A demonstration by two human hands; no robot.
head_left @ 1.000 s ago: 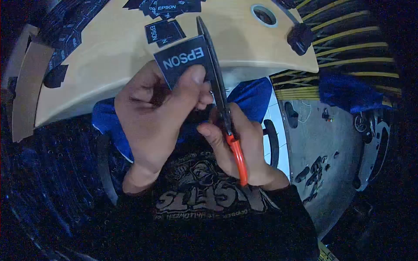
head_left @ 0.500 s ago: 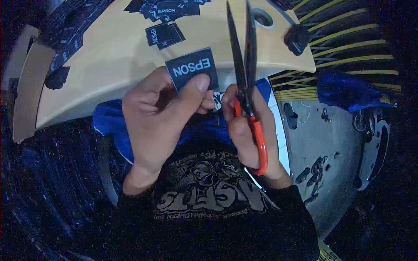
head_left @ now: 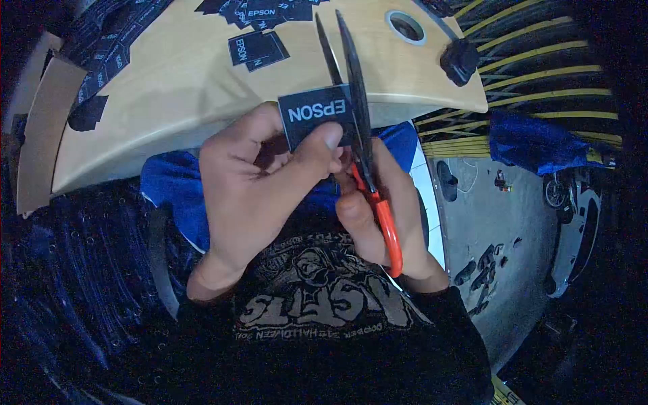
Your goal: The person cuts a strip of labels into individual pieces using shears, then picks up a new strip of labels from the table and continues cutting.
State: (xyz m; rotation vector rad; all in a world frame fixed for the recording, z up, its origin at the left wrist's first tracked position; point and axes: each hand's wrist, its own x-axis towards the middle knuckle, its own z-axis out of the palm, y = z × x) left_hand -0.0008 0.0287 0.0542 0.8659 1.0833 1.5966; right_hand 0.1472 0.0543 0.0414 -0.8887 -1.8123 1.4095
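Pinched between the thumb and fingers of my left hand (head_left: 253, 182) is a dark EPSON label (head_left: 314, 111), its lettering upside down to me. My right hand (head_left: 385, 209) is wrapped round the red handles of a pair of scissors (head_left: 359, 101). The scissor blades point away from me and stand slightly apart, with the label's right edge at or between them. Beyond, on the table, lie two overlapping dark labels (head_left: 260, 50) and a heap of similar labels (head_left: 270, 12).
The pale wooden table (head_left: 169, 88) has a curved near edge and a round hole (head_left: 406, 27). Strips of printed labels (head_left: 104, 64) lie at its left, beside a cardboard piece (head_left: 50, 128). A black object (head_left: 460, 62) sits at the right corner. Yellow bars (head_left: 540, 71) stand beyond.
The label in my left hand has moved right and slightly down. My right hand has brought the scissors left and tilted them, so the blades now meet the label's right edge.
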